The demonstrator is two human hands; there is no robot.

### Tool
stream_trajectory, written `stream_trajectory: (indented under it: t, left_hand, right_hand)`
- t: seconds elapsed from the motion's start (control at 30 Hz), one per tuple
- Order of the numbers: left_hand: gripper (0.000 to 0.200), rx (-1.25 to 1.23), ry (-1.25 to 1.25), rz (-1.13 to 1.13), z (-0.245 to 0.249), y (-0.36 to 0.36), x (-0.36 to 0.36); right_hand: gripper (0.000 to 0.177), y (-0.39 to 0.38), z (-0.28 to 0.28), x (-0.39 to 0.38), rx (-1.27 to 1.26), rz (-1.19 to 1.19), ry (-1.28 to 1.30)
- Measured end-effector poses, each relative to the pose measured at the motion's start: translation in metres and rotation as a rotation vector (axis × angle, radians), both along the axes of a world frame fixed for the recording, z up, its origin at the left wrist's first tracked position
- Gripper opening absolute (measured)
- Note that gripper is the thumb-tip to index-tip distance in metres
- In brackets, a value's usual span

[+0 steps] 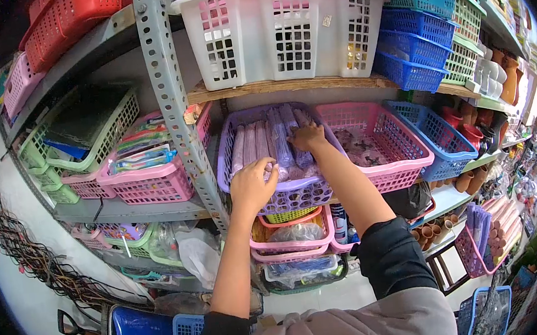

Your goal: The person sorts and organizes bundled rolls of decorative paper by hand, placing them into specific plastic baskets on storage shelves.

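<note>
A purple basket (293, 198) stands on the middle shelf, filled with long wrapped sticks. Pale pink-purple sticks (252, 144) lie on its left side and darker purple ones (280, 138) in its middle and right. My left hand (254, 185) is at the basket's front left edge, fingers bent and apart over the ends of the pale sticks. Further back, my right hand (307, 137) reaches into the basket and rests on the purple sticks at the right, its fingers spread. Whether its fingertips grip a stick is hard to make out.
A pink basket (402, 167) and a blue basket (449, 155) stand to the right. Overhead is a white basket (289, 38) on a wooden shelf board (287, 88). A perforated metal post (177, 105) rises left of my hands. Smaller pink baskets (293, 245) sit below.
</note>
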State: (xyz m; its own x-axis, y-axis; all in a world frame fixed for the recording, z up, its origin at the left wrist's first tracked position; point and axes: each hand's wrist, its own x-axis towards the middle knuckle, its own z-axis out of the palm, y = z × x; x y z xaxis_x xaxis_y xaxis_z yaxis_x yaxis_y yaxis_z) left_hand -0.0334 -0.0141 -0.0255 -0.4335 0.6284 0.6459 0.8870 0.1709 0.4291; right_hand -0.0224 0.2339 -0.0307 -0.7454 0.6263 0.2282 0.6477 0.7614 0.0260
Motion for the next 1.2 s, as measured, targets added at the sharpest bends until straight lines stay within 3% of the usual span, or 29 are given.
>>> stream_trajectory:
  t: [0.13,0.2,0.33,0.4,0.57,0.67,0.73,0.9,1.0,1.2]
  left_hand:
    - [0.023,0.004,0.016,0.011,-0.001,0.002,-0.002]
    - [0.022,0.004,0.004,0.004,-0.002,0.000,-0.002]
    - [0.022,-0.009,0.023,0.021,0.000,0.001,-0.002]
    - [0.023,-0.009,0.009,0.008,-0.001,0.002,-0.001]
    - [0.019,0.100,0.008,-0.009,-0.003,0.000,0.002]
    - [0.021,0.107,-0.037,-0.102,0.006,-0.006,0.007]
    - [0.020,0.255,-0.158,-0.298,0.002,0.001,-0.005]
    - [0.019,0.536,-0.333,-0.391,0.019,0.017,0.053]
    - [0.015,0.472,-0.258,-0.635,0.017,0.044,0.116]
    - [0.014,0.148,-0.376,-1.163,-0.019,0.108,0.243]
  right_hand:
    - [0.049,-0.005,0.007,0.008,-0.011,0.011,0.090]
    - [0.037,-0.011,0.010,0.013,0.145,0.105,0.430]
    - [0.028,-0.036,0.032,0.027,0.153,0.227,0.466]
    - [0.024,-0.046,0.030,0.040,0.181,0.409,0.602]
    - [0.010,-0.091,0.047,0.128,0.209,0.611,0.715]
    - [0.010,-0.114,0.045,0.196,0.019,0.566,0.808]
    - [0.011,-0.118,0.036,0.241,-0.067,0.485,0.771]
    - [0.015,-0.126,0.011,0.343,-0.201,0.280,0.869]
    - [0.014,-0.130,-0.010,0.388,-0.247,0.107,1.010]
    - [0.012,-0.149,-0.050,0.464,-0.307,-0.174,1.125]
